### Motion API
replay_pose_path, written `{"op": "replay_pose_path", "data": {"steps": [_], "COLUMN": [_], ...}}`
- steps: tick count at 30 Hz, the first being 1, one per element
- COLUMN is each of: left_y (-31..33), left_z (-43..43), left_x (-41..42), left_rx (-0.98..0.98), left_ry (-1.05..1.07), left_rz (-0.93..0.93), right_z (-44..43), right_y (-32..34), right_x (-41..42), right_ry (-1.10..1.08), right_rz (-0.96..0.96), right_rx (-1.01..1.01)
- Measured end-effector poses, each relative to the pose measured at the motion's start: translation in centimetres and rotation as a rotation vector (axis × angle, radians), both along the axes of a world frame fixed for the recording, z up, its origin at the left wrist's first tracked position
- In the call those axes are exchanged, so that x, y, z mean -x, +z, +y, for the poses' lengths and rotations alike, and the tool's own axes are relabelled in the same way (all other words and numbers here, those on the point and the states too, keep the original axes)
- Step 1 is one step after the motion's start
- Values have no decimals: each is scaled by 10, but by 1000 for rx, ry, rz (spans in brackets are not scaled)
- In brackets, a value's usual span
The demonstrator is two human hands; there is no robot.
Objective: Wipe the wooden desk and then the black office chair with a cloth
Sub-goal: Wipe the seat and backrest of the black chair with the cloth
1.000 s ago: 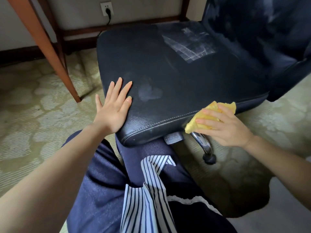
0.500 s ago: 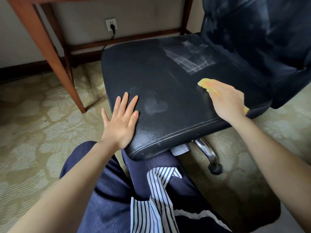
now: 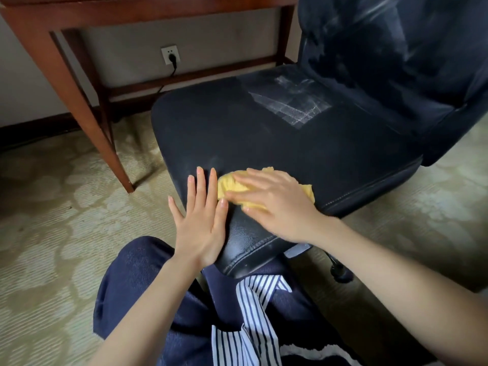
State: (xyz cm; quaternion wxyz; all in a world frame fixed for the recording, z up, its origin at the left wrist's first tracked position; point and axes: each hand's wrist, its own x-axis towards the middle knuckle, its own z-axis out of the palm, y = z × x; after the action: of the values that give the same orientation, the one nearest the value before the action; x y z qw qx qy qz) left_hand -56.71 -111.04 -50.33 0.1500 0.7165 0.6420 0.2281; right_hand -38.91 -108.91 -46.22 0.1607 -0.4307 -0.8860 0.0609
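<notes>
Yellow cloth [image 3: 229, 184] lies by the near edge of the black chair seat [image 3: 264, 138], pressed under my right grip [image 3: 280, 204], fingers straight. My left grip [image 3: 202, 225] rests flat, holding nothing, on the seat's near corner, perhaps touching the cloth.

No word, label, brand mark or number can be read in the scene. The white wall socket [image 3: 170, 54], seen behind the black office chair [image 3: 264, 133], shows a plain face. The pale scuffed patch [image 3: 293, 101] on the chair's seat carries no lettering that can be made out.
</notes>
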Motion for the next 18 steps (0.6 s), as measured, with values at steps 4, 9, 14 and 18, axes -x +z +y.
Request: {"op": "replay_pose_path", "data": {"steps": [4, 9, 14, 18], "left_y": [4, 24, 44, 48], "left_z": [-4, 27, 89, 132], "left_x": [-6, -12, -16, -18], "left_rx": [-38, -184, -213, -177], "left_ry": [-27, -47, -131, -161], "left_rz": [-8, -29, 75, 142], "right_z": [-28, -14, 32, 81], "right_y": [-1, 4, 3, 9], "right_x": [-30, -71, -128, -175], "right_ry": [100, 4, -263, -410], "right_rz": [-29, 10, 65, 47], "right_rx": [54, 3, 23, 17]}}
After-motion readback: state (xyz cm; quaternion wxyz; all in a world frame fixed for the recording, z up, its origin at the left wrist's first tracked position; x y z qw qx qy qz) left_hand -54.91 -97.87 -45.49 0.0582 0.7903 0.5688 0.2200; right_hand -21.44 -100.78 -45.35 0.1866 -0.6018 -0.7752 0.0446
